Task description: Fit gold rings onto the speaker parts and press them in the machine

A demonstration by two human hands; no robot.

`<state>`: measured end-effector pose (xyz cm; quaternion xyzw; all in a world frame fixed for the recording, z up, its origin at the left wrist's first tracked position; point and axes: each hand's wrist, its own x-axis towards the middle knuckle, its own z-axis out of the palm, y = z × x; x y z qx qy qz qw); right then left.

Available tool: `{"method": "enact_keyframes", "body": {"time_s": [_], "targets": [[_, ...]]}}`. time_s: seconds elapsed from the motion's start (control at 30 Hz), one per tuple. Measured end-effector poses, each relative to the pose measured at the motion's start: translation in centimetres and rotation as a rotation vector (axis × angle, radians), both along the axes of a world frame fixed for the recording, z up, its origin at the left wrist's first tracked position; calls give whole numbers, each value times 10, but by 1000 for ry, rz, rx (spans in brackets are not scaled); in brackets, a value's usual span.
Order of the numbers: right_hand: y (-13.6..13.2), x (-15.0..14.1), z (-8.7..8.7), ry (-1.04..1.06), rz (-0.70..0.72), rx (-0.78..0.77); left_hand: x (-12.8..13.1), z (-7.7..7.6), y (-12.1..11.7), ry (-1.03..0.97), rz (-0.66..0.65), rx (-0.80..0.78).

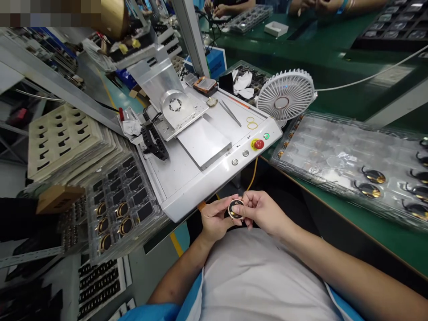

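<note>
Pale grey shirt front (257,276), edged in blue, fills the bottom of the view, and just above it the left hand (216,218) and right hand (264,213) meet in front of the chest. Both hands grasp a round black-and-gold disc (236,209) at its rim with their fingertips, curved around it but not clenched into fists. The disc sits between the hands, just off the near edge of a white machine bench (187,196), with its flat face tilted up toward the camera (being round, it shows no clear long axis). To the right, on a green workbench (384,236), a clear plastic tray (277,165) holds similar gold discs with curved black tails, which point toward the tray's far side. To the left, a second clear tray (155,218) holds gold-rimmed discs beside rows of black rectangular pieces. On the white bench lie tweezers (230,113) and two thin gold rings (251,122), with a red emergency stop button (258,144) near its front corner and a small white fan (286,95) just beyond. Across the far bench, a co-worker's hands (220,9) stay well apart from all this, at the top of the view
</note>
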<state>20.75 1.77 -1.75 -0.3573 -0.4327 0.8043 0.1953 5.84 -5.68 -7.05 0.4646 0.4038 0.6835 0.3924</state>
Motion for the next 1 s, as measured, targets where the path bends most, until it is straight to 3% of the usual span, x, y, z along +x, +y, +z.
{"method": "enact_keyframes", "body": {"time_s": [0.13, 0.23, 0.4, 0.53, 0.67, 0.87, 1.0], "targets": [[10, -11, -2, -21, 21, 83, 0, 2, 2, -76, 84, -42], [40, -21, 4, -83, 88, 219, -2, 9, 4, -178, 158, -106], [107, -46, 19, -133, -267, 331, -10, 26, 6, -201, 62, -157], [133, -62, 27, -136, -312, 364, -13, 29, 4, -90, 97, -132], [118, -52, 30, -94, -299, 416, -11, 28, 0, 38, 190, -107], [59, -14, 32, -66, 27, 395, -7, 30, -1, 294, 318, -151], [35, -4, 27, -134, 125, 412, -6, 31, 2, 365, 325, -114]]}}
